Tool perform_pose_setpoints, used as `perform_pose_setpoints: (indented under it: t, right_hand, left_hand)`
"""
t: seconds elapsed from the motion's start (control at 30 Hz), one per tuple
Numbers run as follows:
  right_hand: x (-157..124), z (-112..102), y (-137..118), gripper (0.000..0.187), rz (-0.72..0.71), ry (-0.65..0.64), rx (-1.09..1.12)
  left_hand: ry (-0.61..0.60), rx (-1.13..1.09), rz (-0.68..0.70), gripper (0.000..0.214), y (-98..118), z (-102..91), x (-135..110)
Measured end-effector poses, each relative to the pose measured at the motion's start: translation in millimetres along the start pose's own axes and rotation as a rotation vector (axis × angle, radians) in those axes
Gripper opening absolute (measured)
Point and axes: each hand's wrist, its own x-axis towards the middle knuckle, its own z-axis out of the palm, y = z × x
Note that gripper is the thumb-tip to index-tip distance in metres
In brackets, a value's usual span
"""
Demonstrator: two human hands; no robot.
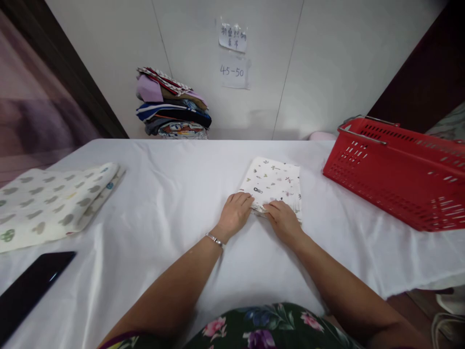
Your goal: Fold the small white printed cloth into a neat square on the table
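A folded white cloth (273, 180) with small printed figures lies on the white-covered table in front of me. My left hand (234, 213), a bracelet at its wrist, is at the near left corner, its fingers bent over the edge and the thumb out of sight. At the near edge, a little to the right, my right hand (285, 220) closes on the same cloth, fingers curled over its folded layers. Between the two hands a short stretch of layered edge shows.
To the left lies another folded cloth (47, 198) with grey prints, and a black phone (34, 283) nearer me. A red plastic basket (392, 174) stands at the right. Beyond the table's far edge is a stack of folded fabrics (173, 104), against the wall.
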Motion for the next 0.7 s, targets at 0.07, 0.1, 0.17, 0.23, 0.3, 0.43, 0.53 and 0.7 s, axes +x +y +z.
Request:
perform_pose_setpoints:
  t: [0.07,0.1,0.17,0.23,0.3,0.43,0.53,0.7]
  right_hand:
    - [-0.2,0.1,-0.4,0.02,0.005,-0.001,-0.002]
    - [-0.1,0.1,-1.0,0.02,0.008,-0.002,-0.003]
    - [0.2,-0.2,-2.4,0.02,0.008,-0.004,-0.004]
    - [0.4,-1.2,-4.0,0.02,0.006,-0.002,-0.01]
    - [-0.3,-3.3,-4.9,0.02,0.016,-0.005,-0.025]
    - [-3.7,-10.7,-3.8,0.018,0.068,-0.047,-0.07]
    - [-6.0,-14.4,-1.6,0.019,0.09,-0.07,-0.096]
    - [-5.4,-16.2,1.1,0.022,0.06,-0.089,-0.1]
  left_hand:
    - [0.004,0.012,-0.009,0.017,-1.9,-1.2,-1.0]
    - [0.001,0.021,-0.014,0.015,-3.0,-1.2,-1.5]
    - [-0.007,0.04,-0.022,0.015,-5.3,-0.3,-2.3]
    - [-0.013,0.053,-0.022,0.016,-7.5,0.9,-2.7]
    - [-0.013,0.052,-0.015,0.015,-9.2,1.2,-2.6]
    - [-0.014,0.01,0.0,0.014,-11.6,-1.1,-2.6]
    - [-0.016,-0.013,0.005,0.014,-12.5,-3.3,-3.4]
    - [-0.029,-0.023,0.0,0.019,-13.9,-3.6,-4.7]
